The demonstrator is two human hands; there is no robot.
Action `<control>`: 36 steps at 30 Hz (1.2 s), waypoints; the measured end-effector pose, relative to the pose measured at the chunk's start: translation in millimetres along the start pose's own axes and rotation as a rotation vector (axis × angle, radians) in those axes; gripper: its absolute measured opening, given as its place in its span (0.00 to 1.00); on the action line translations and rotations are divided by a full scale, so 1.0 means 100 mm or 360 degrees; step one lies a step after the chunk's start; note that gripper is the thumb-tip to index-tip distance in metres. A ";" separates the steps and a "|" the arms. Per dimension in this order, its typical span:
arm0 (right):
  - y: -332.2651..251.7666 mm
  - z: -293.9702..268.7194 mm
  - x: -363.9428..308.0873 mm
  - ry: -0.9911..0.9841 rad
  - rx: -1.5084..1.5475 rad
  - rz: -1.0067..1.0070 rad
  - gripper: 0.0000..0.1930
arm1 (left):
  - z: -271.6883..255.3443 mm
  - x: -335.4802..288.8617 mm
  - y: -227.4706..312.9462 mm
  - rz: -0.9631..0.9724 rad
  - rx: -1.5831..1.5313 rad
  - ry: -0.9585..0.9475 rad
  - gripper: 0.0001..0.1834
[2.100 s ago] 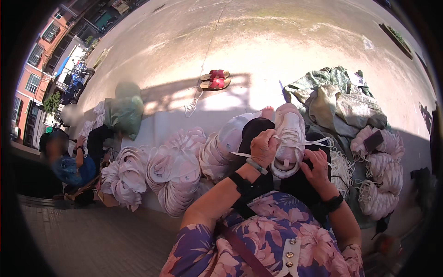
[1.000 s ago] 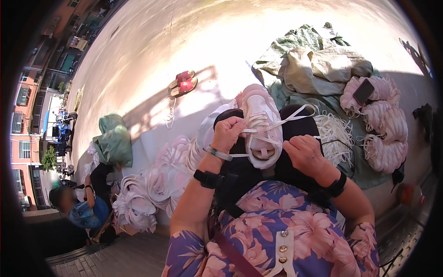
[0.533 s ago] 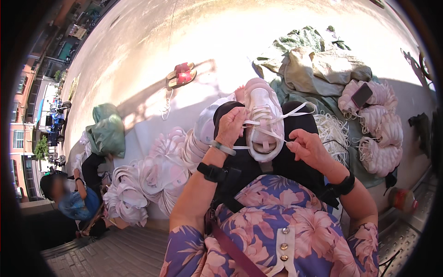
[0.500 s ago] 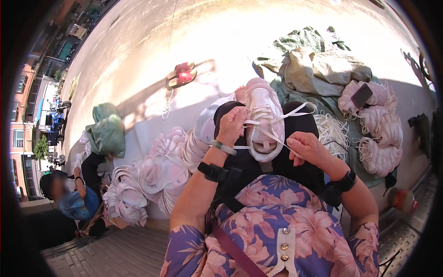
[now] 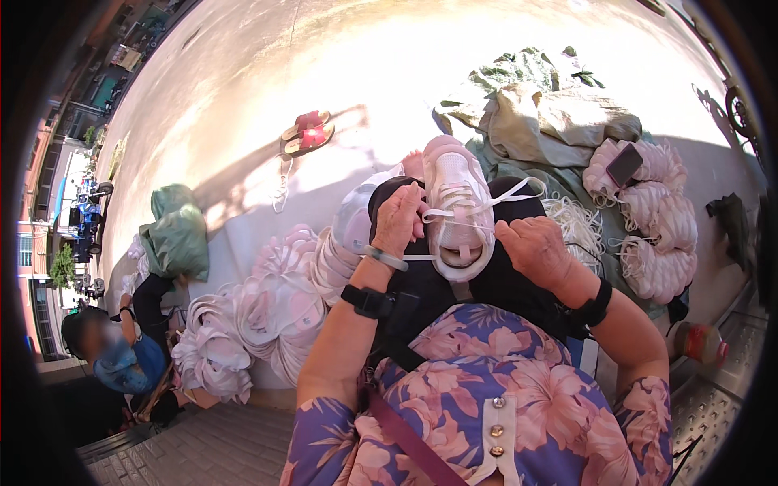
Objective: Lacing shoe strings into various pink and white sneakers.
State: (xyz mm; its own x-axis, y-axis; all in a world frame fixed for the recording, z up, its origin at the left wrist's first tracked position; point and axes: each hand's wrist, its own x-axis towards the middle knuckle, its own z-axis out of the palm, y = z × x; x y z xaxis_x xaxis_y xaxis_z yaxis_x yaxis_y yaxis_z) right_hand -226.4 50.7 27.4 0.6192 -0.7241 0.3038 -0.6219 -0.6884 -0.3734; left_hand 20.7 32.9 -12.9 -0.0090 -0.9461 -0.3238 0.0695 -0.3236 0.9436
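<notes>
We see the pale pink-and-white shoe (image 5: 459, 202) propped between the dark-trousered thighs (image 5: 508, 212), toe pointing away and opening toward the body; we judge that the legs steady it and leave both hands free. The hands are apart, one at each side: the left hand (image 5: 399, 217) curls beside the lacing, the right hand (image 5: 535, 249) bends its fingers close to the collar. Whether either grips the white lace (image 5: 521, 188) we cannot tell, since the fingers hide it. The tangled heap of laces (image 5: 577, 225) lies just beyond the right knee, probably to stay within easy reach. The phone (image 5: 625, 165) rests flat on the right-hand bundles (image 5: 660, 212), perhaps to keep it off the ground. As for materials, we find the shoe's upper soft-looking, its sole rim thick and rounded; the left-hand stacks (image 5: 275, 312) nest in curved, petal-like layers, while the sacking (image 5: 559, 121) slumps in coarse, crumpled green and beige folds.
</notes>
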 end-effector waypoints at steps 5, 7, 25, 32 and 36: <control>0.04 -0.02 -0.26 -0.0048 -0.0231 -0.0243 0.13 | 0.01 0.00 0.00 -0.0026 0.0015 0.0021 0.26; 0.06 0.04 -0.29 -0.0105 -0.0120 -0.0064 0.11 | 0.02 -0.04 -0.03 0.0013 -0.0067 0.0064 0.21; -0.06 0.45 0.00 0.0061 0.0226 0.0496 0.24 | 0.67 -0.28 -0.10 0.1294 0.1908 0.0448 0.08; 0.06 0.51 0.00 0.0091 0.0342 0.0519 0.21 | 0.77 -0.22 -0.17 0.1158 0.1799 0.0525 0.09; 0.10 0.54 -0.02 0.0215 0.0470 0.0496 0.20 | 0.85 -0.17 -0.13 0.1140 0.1848 0.0512 0.09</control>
State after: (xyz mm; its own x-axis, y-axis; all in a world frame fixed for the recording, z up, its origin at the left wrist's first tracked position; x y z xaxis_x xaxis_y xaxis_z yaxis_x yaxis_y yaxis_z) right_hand -208.0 47.5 -24.5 0.3432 -0.9076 0.2416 -0.5930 -0.4089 -0.6936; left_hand -64.8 51.9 -13.8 -0.0860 -0.9150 0.3941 -0.8940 0.2455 0.3749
